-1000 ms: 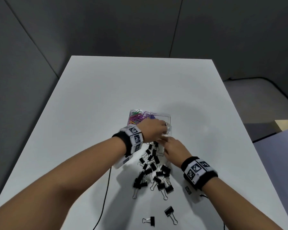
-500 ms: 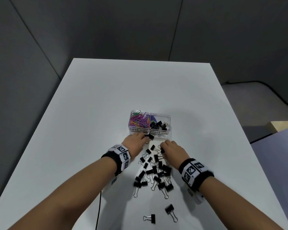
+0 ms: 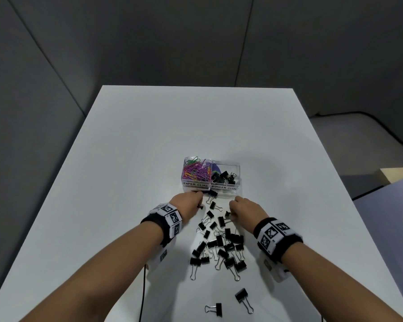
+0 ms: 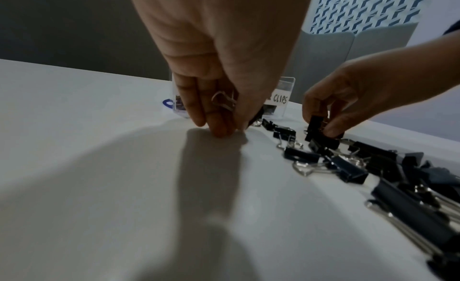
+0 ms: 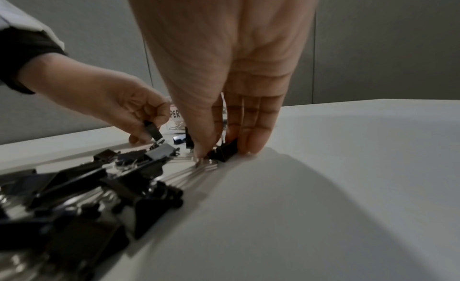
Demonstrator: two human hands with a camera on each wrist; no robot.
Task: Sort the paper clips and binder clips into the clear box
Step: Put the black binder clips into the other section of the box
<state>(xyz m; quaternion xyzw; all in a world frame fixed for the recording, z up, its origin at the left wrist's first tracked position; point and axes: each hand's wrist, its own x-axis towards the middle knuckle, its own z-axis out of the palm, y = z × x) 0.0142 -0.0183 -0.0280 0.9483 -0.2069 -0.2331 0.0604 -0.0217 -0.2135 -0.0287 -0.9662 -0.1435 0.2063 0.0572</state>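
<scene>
The clear box (image 3: pixel 237 182) stands mid-table, with coloured paper clips (image 3: pixel 196 171) in its left compartment and black binder clips (image 3: pixel 223 176) in its right. Several more binder clips (image 3: pixel 219 242) lie in a heap just in front of the box. My left hand (image 3: pixel 198 202) is at the heap's far left and pinches one binder clip (image 5: pixel 153 131) just above the table, its wire handle (image 4: pixel 222 102) showing between the fingers. At the heap's far right, my right hand (image 3: pixel 232 212) pinches another binder clip (image 5: pixel 224 151) that touches the table.
Two stray binder clips (image 3: pixel 215 309) (image 3: pixel 242 297) lie near the table's front edge. A black cable (image 3: pixel 142 296) runs under my left forearm. The white table (image 3: pixel 126 159) is bare to the left, right and behind the box. Grey walls surround it.
My left hand has come back from over the box down to the heap and taken a binder clip. My right hand has shifted slightly and closed on another clip.
</scene>
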